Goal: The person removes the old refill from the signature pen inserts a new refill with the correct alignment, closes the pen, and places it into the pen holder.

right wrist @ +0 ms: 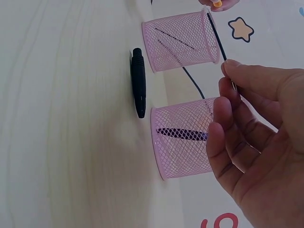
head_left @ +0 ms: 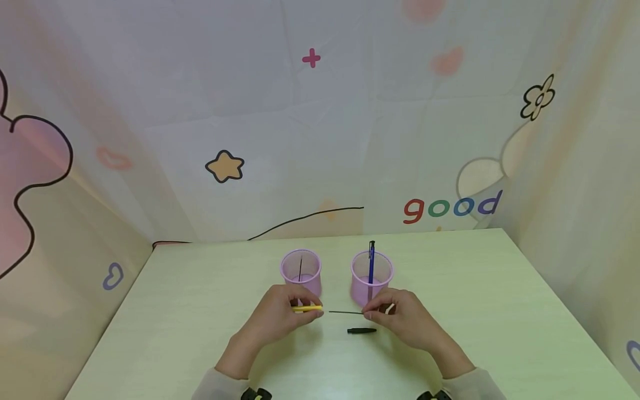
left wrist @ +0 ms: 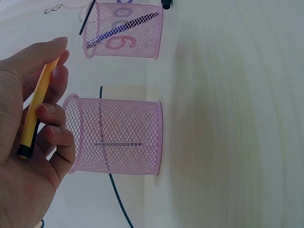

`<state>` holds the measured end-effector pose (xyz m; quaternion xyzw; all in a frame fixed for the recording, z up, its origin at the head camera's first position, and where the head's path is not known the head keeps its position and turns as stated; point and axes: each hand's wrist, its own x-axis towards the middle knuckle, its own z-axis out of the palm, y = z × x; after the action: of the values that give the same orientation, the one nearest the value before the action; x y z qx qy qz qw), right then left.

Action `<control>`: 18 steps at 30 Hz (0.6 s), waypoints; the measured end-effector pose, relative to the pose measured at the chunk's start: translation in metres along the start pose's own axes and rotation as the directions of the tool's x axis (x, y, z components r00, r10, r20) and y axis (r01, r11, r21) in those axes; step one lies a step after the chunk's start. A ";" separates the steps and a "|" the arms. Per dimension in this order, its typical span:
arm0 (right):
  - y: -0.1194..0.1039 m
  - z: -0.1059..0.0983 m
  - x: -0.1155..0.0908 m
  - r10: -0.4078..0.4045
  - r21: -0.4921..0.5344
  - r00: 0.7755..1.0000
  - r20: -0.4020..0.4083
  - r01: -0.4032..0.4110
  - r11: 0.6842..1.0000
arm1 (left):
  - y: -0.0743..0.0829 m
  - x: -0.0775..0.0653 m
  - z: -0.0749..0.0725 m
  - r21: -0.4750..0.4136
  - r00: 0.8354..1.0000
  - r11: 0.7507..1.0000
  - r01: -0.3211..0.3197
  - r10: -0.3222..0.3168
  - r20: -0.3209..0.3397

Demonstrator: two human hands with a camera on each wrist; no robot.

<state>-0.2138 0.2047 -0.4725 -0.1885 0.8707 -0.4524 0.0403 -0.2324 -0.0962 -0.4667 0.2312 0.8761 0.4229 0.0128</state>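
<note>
My left hand [head_left: 277, 316] holds a yellow pen barrel [left wrist: 39, 107] with a black clip, its fingers curled round it. Between thumb and fingertips of my right hand [head_left: 400, 314] is a thin dark pen refill [right wrist: 217, 38]. Its free end points left at the barrel's open end, with a small gap between them. A black pen grip section [right wrist: 138, 83] lies on the table below the refill. Behind the left hand stands a pink mesh pen cup [head_left: 314, 284] with a thin dark stick inside. Behind the right hand, another pink mesh cup [head_left: 357, 290] holds a blue pen [head_left: 371, 266].
The pale wooden table [head_left: 200, 289] carries both cups, side by side with a gap between. A printed curtain [head_left: 280, 139] hangs behind the table and along its sides.
</note>
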 end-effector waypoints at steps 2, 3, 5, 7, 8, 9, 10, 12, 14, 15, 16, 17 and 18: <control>0.000 0.000 0.000 0.001 0.000 1.000 0.004 -0.001 1.000 | 0.000 0.000 0.000 0.000 1.000 1.000 0.002 -0.002 0.002; 0.000 0.001 0.000 0.001 0.000 1.000 0.007 -0.001 1.000 | 0.000 0.000 0.000 0.001 1.000 1.000 0.002 -0.002 0.002; 0.000 0.001 0.000 0.001 -0.001 1.000 0.011 -0.001 1.000 | 0.000 0.000 0.000 0.001 1.000 1.000 0.001 -0.001 0.002; 0.001 0.002 0.000 -0.002 -0.007 1.000 0.018 0.002 1.000 | 0.000 0.000 0.000 0.002 1.000 1.000 0.002 -0.002 0.001; 0.001 0.003 0.000 -0.005 -0.012 1.000 0.021 0.006 1.000 | 0.000 0.000 0.000 0.003 1.000 1.000 0.002 -0.002 0.002; 0.001 0.004 0.001 -0.007 -0.016 1.000 0.025 0.008 1.000 | 0.000 0.000 0.001 0.001 1.000 1.000 0.000 0.000 0.002; 0.001 0.004 0.001 -0.008 -0.022 1.000 0.029 0.009 1.000 | 0.000 0.000 0.001 0.000 1.000 1.000 -0.001 0.001 0.002; 0.002 0.006 0.001 -0.012 -0.032 0.999 0.038 0.013 0.999 | 0.001 -0.001 0.001 -0.001 1.000 1.000 -0.003 0.003 0.003; 0.002 0.007 0.001 -0.015 -0.040 0.999 0.044 0.016 0.999 | 0.002 -0.001 0.001 0.000 1.000 1.000 -0.007 0.007 0.004; 0.003 0.008 0.001 -0.015 -0.042 0.999 0.048 0.018 0.999 | 0.002 -0.001 0.001 0.001 1.000 1.000 -0.010 0.010 0.003; 0.003 0.009 0.002 -0.017 -0.045 0.998 0.052 0.019 0.999 | 0.002 -0.001 0.002 0.001 1.000 1.000 -0.010 0.010 0.003; 0.003 0.009 0.002 -0.017 -0.048 0.998 0.056 0.020 0.999 | 0.002 -0.001 0.002 0.002 1.000 1.000 -0.010 0.010 0.003; 0.004 0.010 0.002 -0.017 -0.049 0.998 0.058 0.020 0.999 | 0.002 -0.001 0.002 0.004 1.000 1.000 -0.010 0.010 0.003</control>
<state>-0.2145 0.1982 -0.4810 -0.2103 0.8784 -0.4254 0.0564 -0.2307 -0.0944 -0.4668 0.2363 0.8757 0.4209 0.0115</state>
